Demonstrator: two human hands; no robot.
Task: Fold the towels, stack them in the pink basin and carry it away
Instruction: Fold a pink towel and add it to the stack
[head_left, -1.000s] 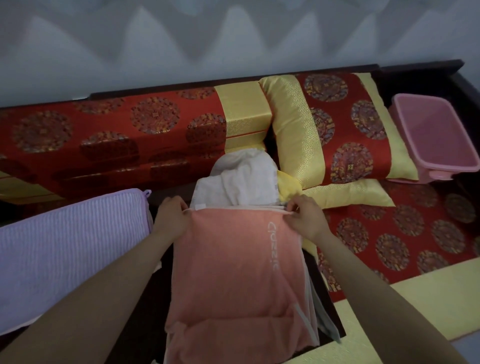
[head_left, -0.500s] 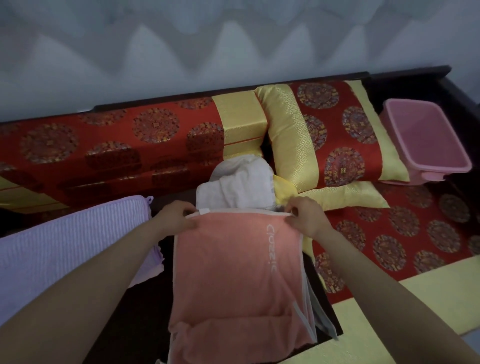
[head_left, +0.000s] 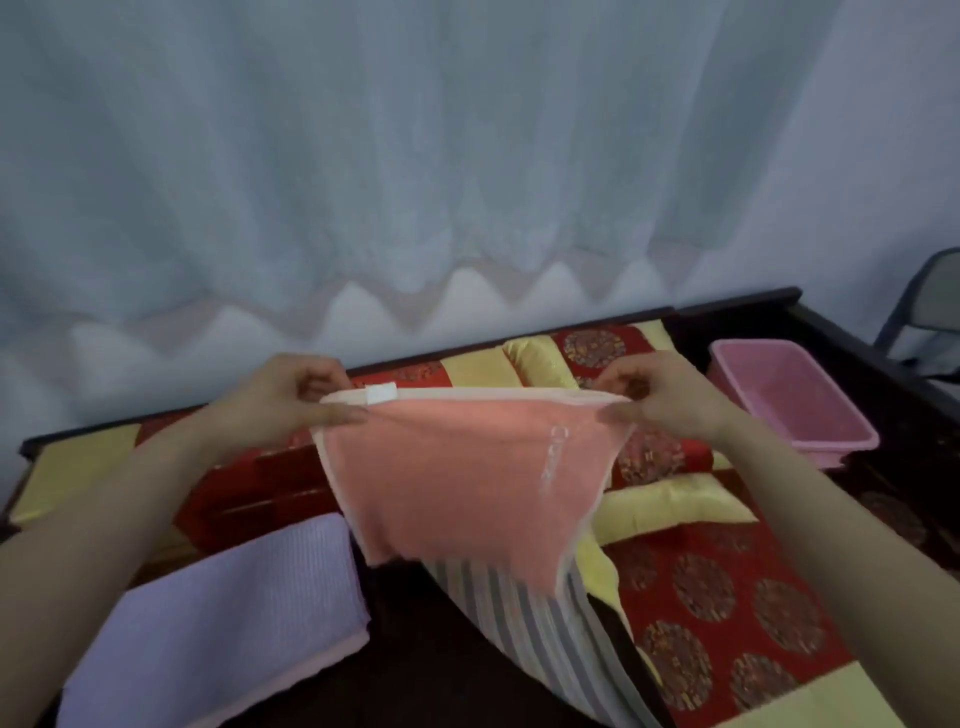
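Note:
A salmon-pink towel (head_left: 457, 478) hangs in the air in front of me, stretched by its top edge. My left hand (head_left: 280, 400) pinches its left top corner beside a white label, and my right hand (head_left: 670, 400) pinches the right top corner. Under it lies a grey-and-white striped towel (head_left: 540, 639) on the dark surface. A lilac ribbed towel (head_left: 218, 618) lies folded flat at the lower left. The pink basin (head_left: 795, 400) stands with nothing in it at the right, on the far side of the bench.
Red and gold patterned cushions (head_left: 691, 613) cover the bench, with a gold-edged pillow (head_left: 665, 504) behind the towel. A pale curtain (head_left: 467, 182) hangs behind. A dark wooden frame (head_left: 857, 348) runs past the basin, and part of a chair (head_left: 930, 306) shows at far right.
Both hands have lifted the salmon-pink towel off the pile into the air, uncovering the striped towel. The view has tilted up toward the curtain.

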